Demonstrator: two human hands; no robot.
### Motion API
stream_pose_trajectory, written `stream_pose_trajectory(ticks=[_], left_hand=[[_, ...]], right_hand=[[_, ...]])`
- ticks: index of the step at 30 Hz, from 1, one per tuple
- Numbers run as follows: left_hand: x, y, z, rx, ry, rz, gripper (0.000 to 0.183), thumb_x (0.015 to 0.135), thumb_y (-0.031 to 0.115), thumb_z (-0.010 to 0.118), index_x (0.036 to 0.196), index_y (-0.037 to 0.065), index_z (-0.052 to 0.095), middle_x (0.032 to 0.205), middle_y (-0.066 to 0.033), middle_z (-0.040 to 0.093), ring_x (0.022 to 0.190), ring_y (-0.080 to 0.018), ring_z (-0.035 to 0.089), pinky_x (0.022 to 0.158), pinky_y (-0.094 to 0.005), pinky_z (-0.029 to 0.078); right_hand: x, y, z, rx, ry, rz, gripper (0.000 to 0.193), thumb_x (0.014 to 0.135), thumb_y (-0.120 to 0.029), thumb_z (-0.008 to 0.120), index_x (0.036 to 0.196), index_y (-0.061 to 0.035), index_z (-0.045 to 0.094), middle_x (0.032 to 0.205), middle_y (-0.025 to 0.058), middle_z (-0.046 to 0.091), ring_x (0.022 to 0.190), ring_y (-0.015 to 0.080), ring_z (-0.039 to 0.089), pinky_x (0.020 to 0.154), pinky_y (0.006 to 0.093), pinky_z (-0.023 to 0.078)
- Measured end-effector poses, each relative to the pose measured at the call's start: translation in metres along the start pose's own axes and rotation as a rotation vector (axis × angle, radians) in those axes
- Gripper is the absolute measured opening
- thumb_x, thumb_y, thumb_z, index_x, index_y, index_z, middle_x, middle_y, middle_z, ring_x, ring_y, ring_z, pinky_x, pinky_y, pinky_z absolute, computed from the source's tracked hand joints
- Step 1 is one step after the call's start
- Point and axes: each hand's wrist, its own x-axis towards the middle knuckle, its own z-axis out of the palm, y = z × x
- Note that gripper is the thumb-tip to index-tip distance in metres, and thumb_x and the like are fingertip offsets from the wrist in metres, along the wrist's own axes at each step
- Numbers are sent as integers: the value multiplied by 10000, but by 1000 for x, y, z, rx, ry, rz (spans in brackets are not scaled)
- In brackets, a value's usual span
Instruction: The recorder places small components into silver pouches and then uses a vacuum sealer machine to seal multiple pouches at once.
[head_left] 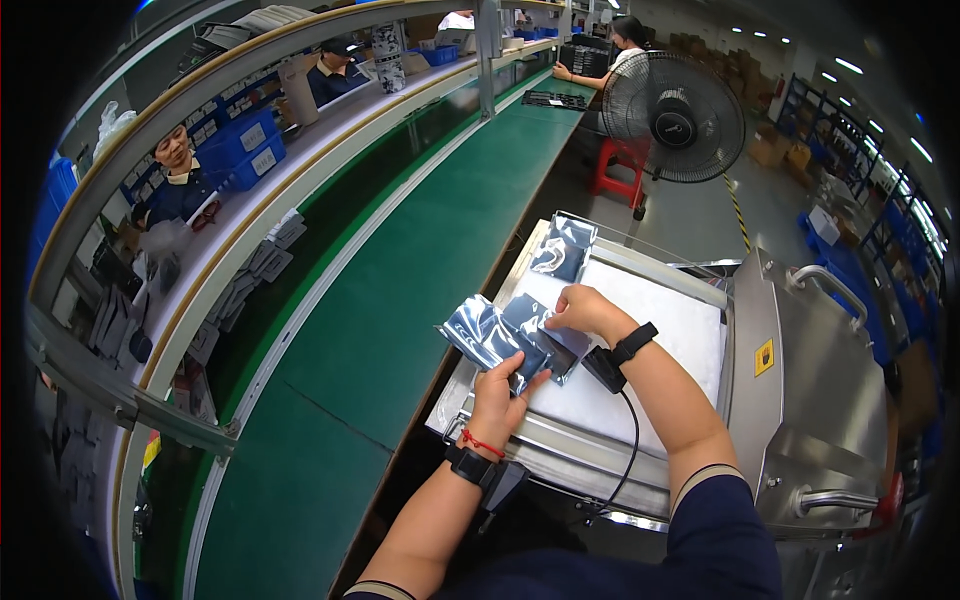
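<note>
Nearest the lens, the left hand (497, 398) rises from lower centre and pinches the lower edge of a shiny grey-blue foil pouch (505, 335). The pouch's long axis slants from centre-left down to the right over the white padded tray (670, 330). The right hand (585, 310), wrist bent inward, presses fingertips on its right end.

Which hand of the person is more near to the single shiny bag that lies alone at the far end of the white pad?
Right. The right hand is nearer to the lone bag, just below it. The left hand is lower, gripping the bag stack.
</note>
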Motion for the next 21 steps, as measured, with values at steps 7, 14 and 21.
stream_pose_trajectory(ticks=[7, 14, 21], left_hand=[[2, -4, -3, 38, -6, 36, 158, 872, -2, 553, 1028, -26, 559, 1003, -127, 620, 892, -257, 634, 783, -467, 579], [5, -2, -9, 118, -187, 11, 270, 904, 179, 596, 1126, 35, 542, 1081, -114, 618, 1002, -268, 618, 870, -506, 530], [8, 1, -23, 31, -280, -47, 266, 912, 274, 612, 1084, 73, 586, 1013, -61, 646, 920, -200, 646, 816, -366, 546]], right_hand=[[-15, -2, -17, 246, 28, -14, 205, 747, -168, 735, 764, 12, 638, 697, 96, 639, 631, 189, 602, 593, 339, 488], [-59, -57, 0, 29, 336, -212, 145, 739, -185, 648, 765, -42, 653, 752, 170, 662, 726, 364, 646, 678, 425, 523], [-85, -82, 37, -17, 305, -379, 128, 717, -138, 660, 794, -37, 644, 710, 148, 645, 680, 333, 635, 630, 404, 511]])
